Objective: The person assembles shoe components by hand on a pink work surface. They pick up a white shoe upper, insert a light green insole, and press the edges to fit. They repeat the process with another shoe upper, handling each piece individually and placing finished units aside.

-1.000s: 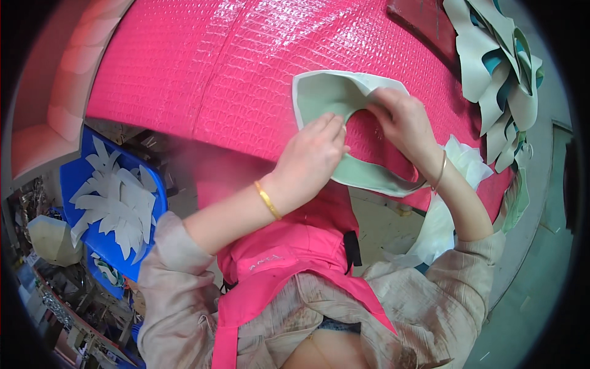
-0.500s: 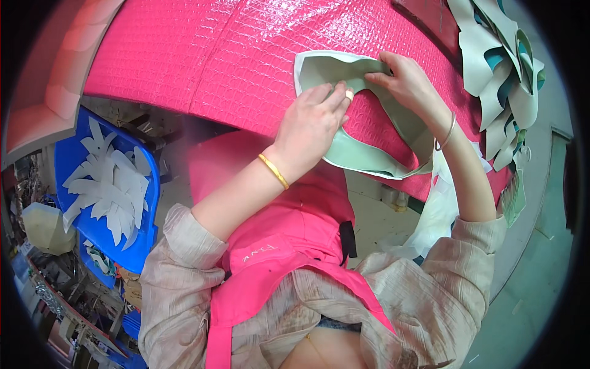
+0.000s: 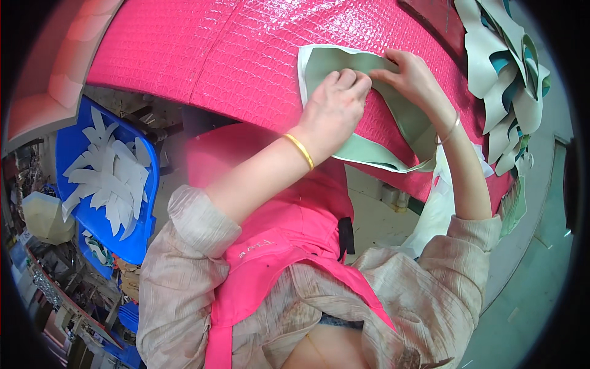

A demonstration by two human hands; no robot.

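A pale green, white-edged loop of soft sheet material (image 3: 409, 122), like a shoe upper, lies on the pink textured table cover. My left hand (image 3: 337, 109) rests over its left part with the fingers curled in. Those fingertips are hidden, so what they pinch, if anything, does not show. Close beside them, my right hand (image 3: 413, 80) grips the loop's far edge, thumb on the inner side and fingers over the rim. Through the loop's middle opening the pink cover shows.
A pink padded cover (image 3: 246, 67) spans the table. At its right edge hangs a bundle of pale green and white pieces (image 3: 507, 80). On my left a blue chair (image 3: 150, 212) holds white curved scraps (image 3: 110, 175). White sheeting (image 3: 430, 212) hangs by my right forearm.
My left hand has moved right toward my right hand, its fingers going from stretched flat to curled. The right hand stays at the loop's far edge.
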